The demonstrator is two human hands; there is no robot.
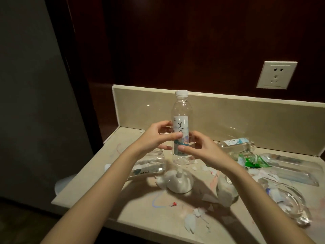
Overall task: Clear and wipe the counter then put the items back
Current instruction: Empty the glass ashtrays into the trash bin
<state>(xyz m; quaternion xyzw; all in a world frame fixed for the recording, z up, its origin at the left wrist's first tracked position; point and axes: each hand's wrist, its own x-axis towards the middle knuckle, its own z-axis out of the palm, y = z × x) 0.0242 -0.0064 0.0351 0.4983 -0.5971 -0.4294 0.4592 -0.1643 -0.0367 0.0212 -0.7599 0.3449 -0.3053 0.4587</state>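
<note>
upright bottle [181, 127]: white label with large black brush-style chinese characters, top one reads "美"; the one below is cut off by fingers [176, 136], can't read it. small dark logo at label's top left, illegible. small print at label bottom, too blurred.
lying bottle, right [235, 145]: same kind of label, dark characters, too small to read.
lying bottle, left [149, 169]: label with dark marks, unreadable.
green wrapper [253, 162]: white print, illegible.
no numbers or other signs readable.
</note>
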